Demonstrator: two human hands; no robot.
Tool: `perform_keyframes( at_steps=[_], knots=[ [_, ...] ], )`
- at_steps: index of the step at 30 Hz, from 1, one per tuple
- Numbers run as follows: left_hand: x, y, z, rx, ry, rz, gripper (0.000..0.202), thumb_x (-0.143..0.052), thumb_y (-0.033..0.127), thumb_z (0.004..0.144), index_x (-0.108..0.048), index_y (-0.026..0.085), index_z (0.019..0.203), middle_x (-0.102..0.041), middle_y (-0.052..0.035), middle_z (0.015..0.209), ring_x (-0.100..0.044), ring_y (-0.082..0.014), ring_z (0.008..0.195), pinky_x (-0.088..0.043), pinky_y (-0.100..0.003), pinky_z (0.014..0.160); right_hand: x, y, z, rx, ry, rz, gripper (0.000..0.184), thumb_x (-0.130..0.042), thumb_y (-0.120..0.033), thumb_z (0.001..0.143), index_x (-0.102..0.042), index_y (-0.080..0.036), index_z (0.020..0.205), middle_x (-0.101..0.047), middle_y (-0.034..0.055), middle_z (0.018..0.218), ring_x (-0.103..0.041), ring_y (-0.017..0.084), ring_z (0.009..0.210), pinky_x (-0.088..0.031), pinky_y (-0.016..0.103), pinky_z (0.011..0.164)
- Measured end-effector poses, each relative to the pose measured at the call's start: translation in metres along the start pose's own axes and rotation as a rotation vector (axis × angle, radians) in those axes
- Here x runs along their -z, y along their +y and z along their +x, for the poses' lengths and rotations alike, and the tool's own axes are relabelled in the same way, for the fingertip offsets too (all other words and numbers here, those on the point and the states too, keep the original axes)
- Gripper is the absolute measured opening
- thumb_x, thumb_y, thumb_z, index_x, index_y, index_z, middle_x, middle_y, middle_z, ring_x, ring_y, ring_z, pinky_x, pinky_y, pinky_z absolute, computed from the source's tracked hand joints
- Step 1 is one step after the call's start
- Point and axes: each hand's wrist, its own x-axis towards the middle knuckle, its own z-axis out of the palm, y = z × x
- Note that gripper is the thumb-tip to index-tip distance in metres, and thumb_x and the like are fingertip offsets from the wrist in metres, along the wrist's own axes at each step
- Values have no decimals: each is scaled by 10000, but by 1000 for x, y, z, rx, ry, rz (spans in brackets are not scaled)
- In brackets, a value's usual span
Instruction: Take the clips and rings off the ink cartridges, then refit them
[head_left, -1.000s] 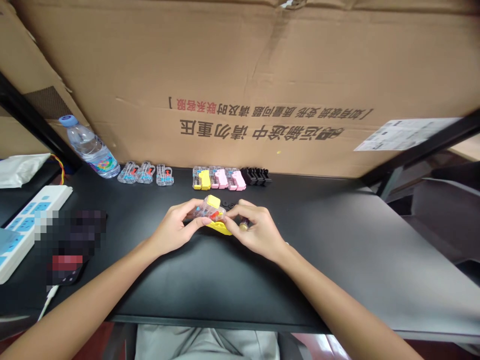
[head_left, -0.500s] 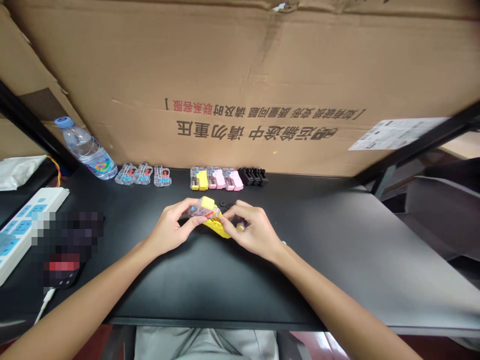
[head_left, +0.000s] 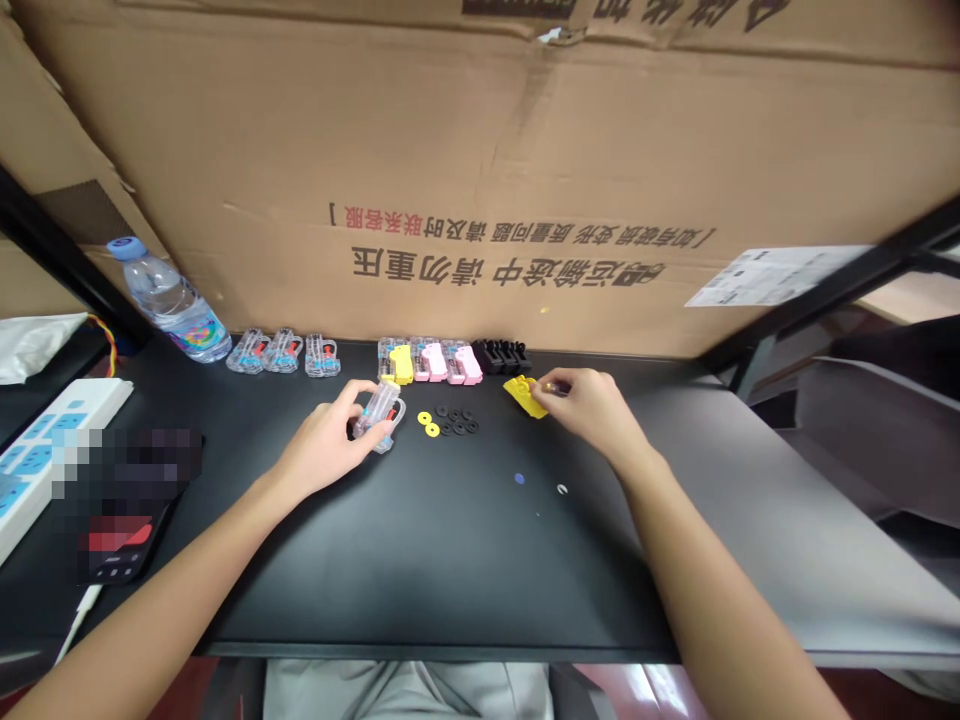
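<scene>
My left hand (head_left: 330, 440) is closed round a clear plastic casing (head_left: 381, 412) with red and blue parts inside and a loop on its right side, held just above the black table. Off to the right, my right hand (head_left: 596, 405) pinches a yellow plastic piece (head_left: 523, 397) by its right edge, close to the tabletop. A small brownish, shiny object (head_left: 556, 387) shows between the right fingers; its kind is hidden. Between the hands lie two yellow rings (head_left: 428, 425) and several black rings (head_left: 457, 420).
Along the cardboard (head_left: 465, 150) at the back stand clear casings (head_left: 283, 351), clear casings with yellow or pink pieces (head_left: 430, 361), and black parts (head_left: 502, 356). A blue disc (head_left: 519, 479) and a white clip (head_left: 562, 489) lie in front. Left are a water bottle (head_left: 176, 305) and power strip (head_left: 56, 455).
My hands have moved apart. The yellow piece has come away from the clear casing and gone right with my right hand, while the casing stays in my left. The rings between are now uncovered.
</scene>
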Motion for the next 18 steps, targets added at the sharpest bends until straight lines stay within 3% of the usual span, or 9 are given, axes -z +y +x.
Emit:
perform_keyframes(
  at_steps=[5,12,14,18],
  knots=[
    [8,9,-1,64,-38,425,531,-554,489,1016,-528,229,1478,-734,-5,688,-750,-277,681,-476,-297,672,-3,11,5,-120,24,-121,168,-653,-310,795,-793,-225,756,-763,93,698,-718,277,718,-430,320,621],
    [13,8,-1,110,-93,654,567,-510,577,1036,-549,229,1482,-792,-115,865,-776,-379,802,-507,-381,729,-15,-4,6,-117,85,-66,211,-629,-341,823,-791,-212,783,-779,115,747,-718,281,727,-407,314,605],
    [14,7,-2,38,-47,627,487,-540,539,1035,-606,219,1395,-785,-100,854,-764,-351,797,-501,-383,761,-15,-5,5,-109,89,-80,201,-625,-330,816,-781,-215,763,-775,116,731,-720,285,723,-405,315,605],
    [9,6,-5,-355,44,454,240,-553,368,1056,-691,220,1186,-782,-84,1024,-716,-271,974,-478,-372,882,-12,-8,2,-116,97,-111,257,-609,-366,851,-780,-220,729,-765,121,692,-714,289,688,-397,321,590]
  ],
)
